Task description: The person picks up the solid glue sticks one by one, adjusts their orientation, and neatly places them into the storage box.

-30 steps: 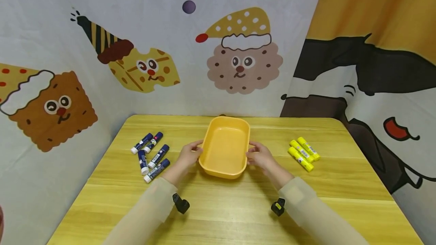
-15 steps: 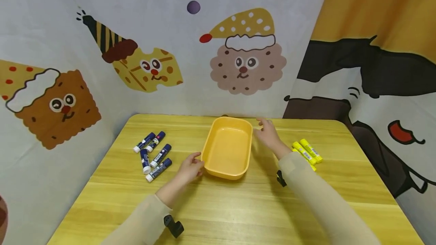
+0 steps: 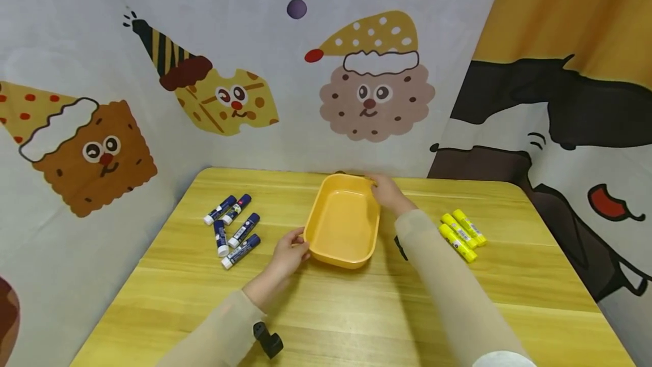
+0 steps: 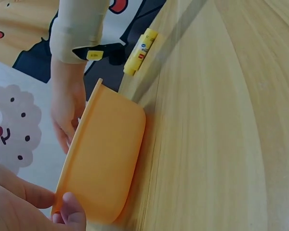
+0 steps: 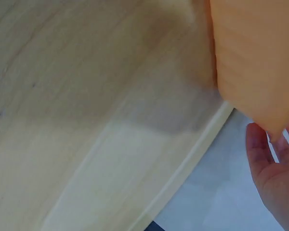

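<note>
my left hand [image 3: 289, 252] pinches the tray [image 3: 342, 222] by its near left edge; my right hand [image 3: 389, 192] grips the far right corner. it lies rightward of my left fingers, nearer me than my right ones, long axis pointing away, both hands touching it.

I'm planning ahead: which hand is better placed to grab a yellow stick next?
Probably the right hand, once it releases the orange tray: the yellow sticks lie nearer it; the left hand grips the tray's left side.

Plain yellow-orange tray [image 3: 342, 222] — wood-grained yellow table [image 3: 336, 316]
</note>
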Available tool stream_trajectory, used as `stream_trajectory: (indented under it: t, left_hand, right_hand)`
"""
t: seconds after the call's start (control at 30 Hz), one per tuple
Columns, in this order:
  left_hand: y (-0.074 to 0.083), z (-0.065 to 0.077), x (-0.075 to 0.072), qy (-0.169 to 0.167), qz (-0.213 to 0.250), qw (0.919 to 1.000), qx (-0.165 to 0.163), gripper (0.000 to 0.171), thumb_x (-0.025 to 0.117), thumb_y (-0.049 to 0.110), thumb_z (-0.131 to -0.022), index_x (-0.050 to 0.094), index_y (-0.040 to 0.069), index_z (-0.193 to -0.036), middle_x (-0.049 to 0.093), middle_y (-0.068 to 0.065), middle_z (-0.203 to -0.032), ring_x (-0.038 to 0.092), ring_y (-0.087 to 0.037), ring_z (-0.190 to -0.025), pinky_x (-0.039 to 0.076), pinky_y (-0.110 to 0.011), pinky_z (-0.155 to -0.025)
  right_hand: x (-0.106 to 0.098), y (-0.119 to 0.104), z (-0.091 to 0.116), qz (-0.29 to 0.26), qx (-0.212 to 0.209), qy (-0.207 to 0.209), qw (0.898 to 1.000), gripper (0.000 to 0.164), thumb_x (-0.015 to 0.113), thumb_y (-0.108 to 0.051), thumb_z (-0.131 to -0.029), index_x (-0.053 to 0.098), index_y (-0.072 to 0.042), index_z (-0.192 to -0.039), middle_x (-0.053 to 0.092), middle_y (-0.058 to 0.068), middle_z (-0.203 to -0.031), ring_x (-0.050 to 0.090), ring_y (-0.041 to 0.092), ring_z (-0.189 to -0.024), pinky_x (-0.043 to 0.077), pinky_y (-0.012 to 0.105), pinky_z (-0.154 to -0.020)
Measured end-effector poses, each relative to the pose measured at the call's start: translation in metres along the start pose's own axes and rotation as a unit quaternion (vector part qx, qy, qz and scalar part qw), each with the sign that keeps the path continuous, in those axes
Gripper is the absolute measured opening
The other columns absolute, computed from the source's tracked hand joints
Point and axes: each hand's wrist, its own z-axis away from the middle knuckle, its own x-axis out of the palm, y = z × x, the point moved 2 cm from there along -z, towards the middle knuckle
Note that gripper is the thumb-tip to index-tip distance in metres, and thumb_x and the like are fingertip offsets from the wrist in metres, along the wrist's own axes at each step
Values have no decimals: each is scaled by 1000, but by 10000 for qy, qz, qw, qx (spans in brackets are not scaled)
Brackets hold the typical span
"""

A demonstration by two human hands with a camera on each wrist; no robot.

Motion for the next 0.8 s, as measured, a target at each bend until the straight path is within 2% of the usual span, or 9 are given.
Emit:
stream_trajectory:
  t: [0.13,0.23,0.37,0.43,0.63,0.8]
  left_hand:
    - [2,-3,2,-4,214,9998,-16,46,49,-8,-90,45,-5,-136,42,-9,-97,51,-12,-72,51,-23,-67]
    - [3,-7,1,10,354,9994,-49,46,48,-8,-90,45,-4,-136,41,-8,-97,51,-12,-70,50,-22,-65]
    - [4,-16,0,101,348,9993,-87,46,47,-8,-90,47,-2,-135,43,-8,-98,50,-11,-68,49,-22,-64]
    - [5,-21,-1,145,216,9996,-99,44,47,-6,-91,48,-1,-135,45,-9,-96,50,-10,-65,50,-22,-62]
    - [8,-35,-2,130,-160,9997,-103,38,45,-1,-94,51,-2,-132,52,-9,-90,52,-10,-59,52,-23,-59]
    - [16,-48,-5,336,-183,9993,-55,33,47,1,-95,57,-4,-125,55,-13,-94,50,-9,-58,48,-18,-54]
  right_hand:
    - [0,6,2,-46,236,229,9994,44,33,6,-94,47,3,-136,45,24,-139,46,38,-122,43,47,-97]
    - [-3,14,5,-21,371,508,9980,42,34,6,-92,54,4,-129,52,24,-133,45,38,-126,40,49,-102]
    - [-9,22,13,-197,535,812,9951,39,39,5,-89,60,6,-122,58,25,-124,51,38,-118,44,49,-97]
    - [-13,25,18,-262,605,837,9943,39,41,5,-88,60,6,-122,59,26,-122,53,39,-116,45,49,-95]
    - [-24,32,39,-353,980,665,9923,39,46,2,-85,60,6,-121,58,27,-120,53,39,-112,46,47,-90]
    - [-28,34,60,-604,1540,522,9848,34,54,-2,-87,60,6,-119,58,25,-114,54,35,-103,50,38,-80]
